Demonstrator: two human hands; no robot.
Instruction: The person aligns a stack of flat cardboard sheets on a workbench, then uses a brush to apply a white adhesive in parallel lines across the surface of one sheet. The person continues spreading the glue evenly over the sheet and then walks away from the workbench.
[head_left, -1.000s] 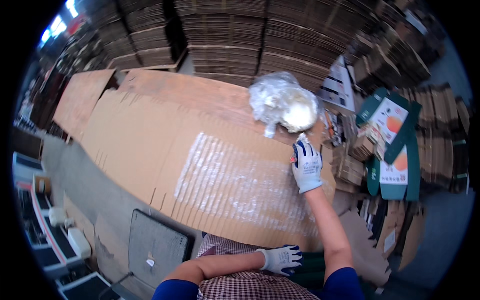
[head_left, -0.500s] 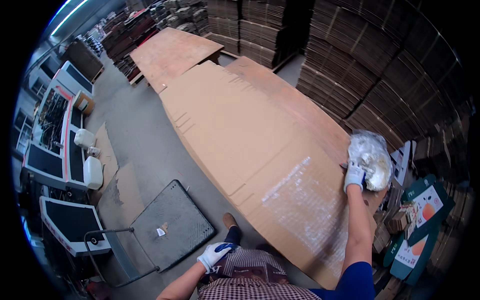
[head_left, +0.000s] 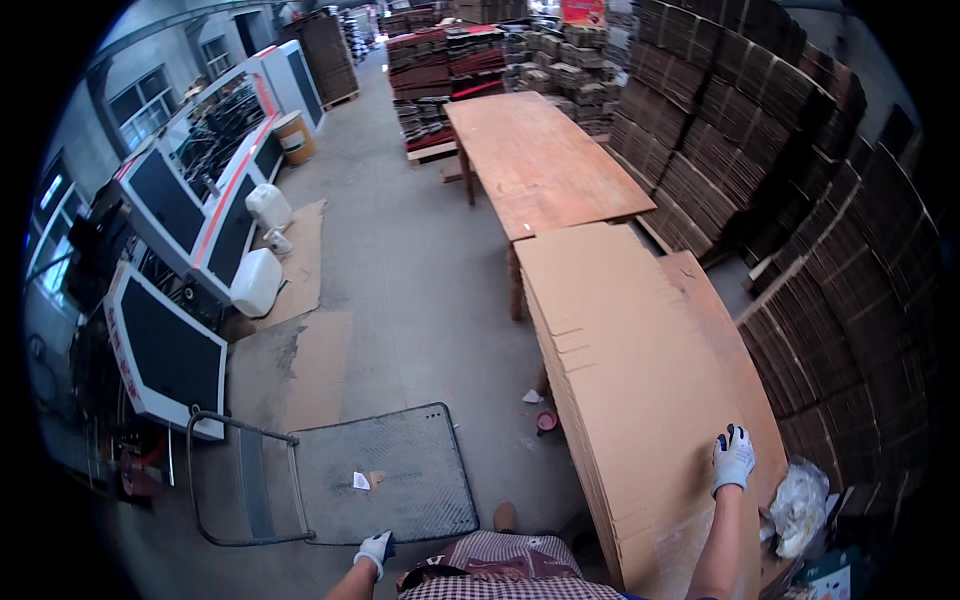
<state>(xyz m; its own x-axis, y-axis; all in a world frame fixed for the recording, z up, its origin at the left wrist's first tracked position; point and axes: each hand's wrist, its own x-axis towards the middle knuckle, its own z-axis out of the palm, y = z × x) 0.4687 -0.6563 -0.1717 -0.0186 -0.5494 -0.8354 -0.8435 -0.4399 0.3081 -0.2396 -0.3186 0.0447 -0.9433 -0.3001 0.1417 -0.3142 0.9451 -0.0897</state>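
My right hand [head_left: 733, 462], in a white glove with blue fingers, lies on top of a tall stack of flat brown cardboard sheets [head_left: 610, 330]. Its fingers are apart and nothing is in them. Right of that hand, a crumpled bundle of clear plastic film [head_left: 800, 508] sits by the table's near right end. My left hand [head_left: 375, 552], gloved the same way, hangs low beside my checked apron [head_left: 500, 555], seemingly loose and empty. It is nearest to the front edge of a flat platform trolley [head_left: 415, 470], and I cannot tell whether it touches it.
A wooden table [head_left: 550, 160] stands beyond the stack; another wooden top [head_left: 735, 345] shows along its right. Tied cardboard piles [head_left: 690, 120] line the right side. White machinery [head_left: 235, 190] and plastic jugs [head_left: 257, 282] stand left. A red cup [head_left: 546, 422] is on the floor.
My right hand has left the plastic film and moved onto the cardboard stack. My left hand has come away from the apron, toward the trolley. The view has turned, showing more of the aisle.
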